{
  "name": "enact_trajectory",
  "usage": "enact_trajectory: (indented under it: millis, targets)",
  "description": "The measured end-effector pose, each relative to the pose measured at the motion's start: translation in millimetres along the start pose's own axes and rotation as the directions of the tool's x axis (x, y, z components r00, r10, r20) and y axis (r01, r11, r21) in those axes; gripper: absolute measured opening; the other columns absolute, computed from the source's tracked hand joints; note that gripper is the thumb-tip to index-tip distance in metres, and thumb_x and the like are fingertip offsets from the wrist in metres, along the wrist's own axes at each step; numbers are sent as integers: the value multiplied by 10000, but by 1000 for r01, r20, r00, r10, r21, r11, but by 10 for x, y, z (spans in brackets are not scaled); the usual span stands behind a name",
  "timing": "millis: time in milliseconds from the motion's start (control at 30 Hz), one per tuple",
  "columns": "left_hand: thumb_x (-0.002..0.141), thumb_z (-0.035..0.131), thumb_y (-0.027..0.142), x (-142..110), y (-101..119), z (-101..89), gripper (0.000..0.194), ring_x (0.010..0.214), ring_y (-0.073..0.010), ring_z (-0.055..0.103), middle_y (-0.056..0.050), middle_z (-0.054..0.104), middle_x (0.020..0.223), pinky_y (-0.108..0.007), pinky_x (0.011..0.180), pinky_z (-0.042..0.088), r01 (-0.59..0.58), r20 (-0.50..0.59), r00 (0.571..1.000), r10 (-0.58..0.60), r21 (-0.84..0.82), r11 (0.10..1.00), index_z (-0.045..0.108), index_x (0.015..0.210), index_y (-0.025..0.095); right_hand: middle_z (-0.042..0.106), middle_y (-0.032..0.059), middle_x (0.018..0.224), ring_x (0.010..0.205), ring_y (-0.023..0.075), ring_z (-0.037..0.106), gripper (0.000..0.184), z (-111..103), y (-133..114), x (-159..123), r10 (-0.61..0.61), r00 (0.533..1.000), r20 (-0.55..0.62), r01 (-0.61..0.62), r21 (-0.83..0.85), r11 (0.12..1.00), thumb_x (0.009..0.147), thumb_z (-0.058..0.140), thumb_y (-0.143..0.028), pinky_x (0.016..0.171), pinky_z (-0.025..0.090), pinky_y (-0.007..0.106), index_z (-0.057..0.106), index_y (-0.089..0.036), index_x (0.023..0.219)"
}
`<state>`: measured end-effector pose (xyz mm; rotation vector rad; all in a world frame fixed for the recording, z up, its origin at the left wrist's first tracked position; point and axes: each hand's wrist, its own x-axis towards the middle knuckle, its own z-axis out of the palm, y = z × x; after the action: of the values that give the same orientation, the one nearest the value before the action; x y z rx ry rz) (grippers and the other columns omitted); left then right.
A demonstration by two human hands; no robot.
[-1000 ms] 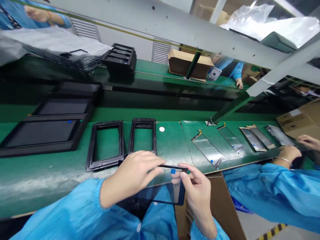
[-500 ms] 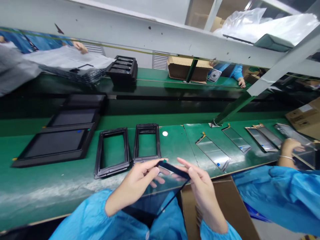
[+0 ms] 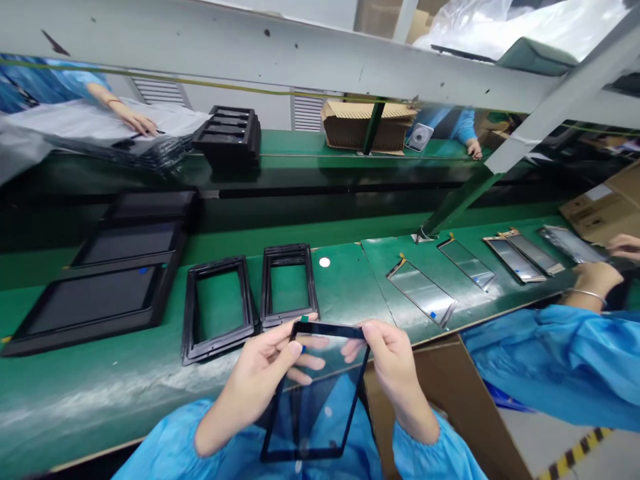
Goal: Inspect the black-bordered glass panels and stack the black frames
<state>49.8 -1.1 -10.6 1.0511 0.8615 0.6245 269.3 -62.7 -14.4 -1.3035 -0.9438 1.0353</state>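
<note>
Between my hands is a glass touch panel (image 3: 325, 400) with a black border, tilted and see-through, a small green tab on its top edge. My left hand (image 3: 255, 377) grips its upper left side, the thumb in front and the fingers showing through the glass behind. At the upper right corner, my right hand (image 3: 393, 367) pinches the panel between thumb and fingers. Just beyond, on the green bench (image 3: 345, 287), lie two stacks of black frames, a left stack (image 3: 190, 320) and a right stack (image 3: 267, 287).
Black trays with dark panels (image 3: 90, 300) lie at the left. Several clear glass panels (image 3: 423, 290) are spread along the right of the bench. A co-worker's hand (image 3: 595, 280) is at the far right. An open cardboard box (image 3: 440, 387) stands below the bench edge.
The touch panel has turned from nearly edge-on to face me, and my right hand has shifted slightly left with it. Across the bench, a co-worker's hand has moved left and down.
</note>
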Motion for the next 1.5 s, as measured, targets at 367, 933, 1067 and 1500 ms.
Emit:
enact_trajectory:
  millis: [367,933,1067,1500]
  targets:
    - [878,796,272,-27,148,-15,644,1230,-309,751,-87,723,1460,-383,1049,604,-213,94,977,191,468,858,652,1505,305,800,32,629,567,186,762,340,100,58,-14,-11,995,98,20,-98,995,943,727,-452,587,612,253,814,-213,717]
    - [938,756,493,-5,8,-135,472,687,-247,809,-181,829,1152,-288,509,603,-79,-171,980,102,133,988,585,1267,201,847,85,772,588,258,793,415,-465,299,-186,162,971,-178,-133,164,977,887,809,-530,590,631,336,763,-208,1145]
    - [980,709,357,-1,89,-153,449,1191,-325,760,-167,652,1525,-445,938,643,-291,-158,893,421,511,809,582,1401,265,841,76,734,560,244,792,347,-309,220,-228,146,965,-218,-122,123,985,875,837,-498,577,638,312,769,-204,1045]
    - [1048,596,353,116,219,-152,282,1007,-284,812,-69,862,1094,-370,923,624,-461,290,870,399,766,447,833,1188,292,841,85,750,560,236,780,376,-122,149,-316,153,960,-234,-164,-26,986,867,837,-542,571,642,313,800,-202,1023]
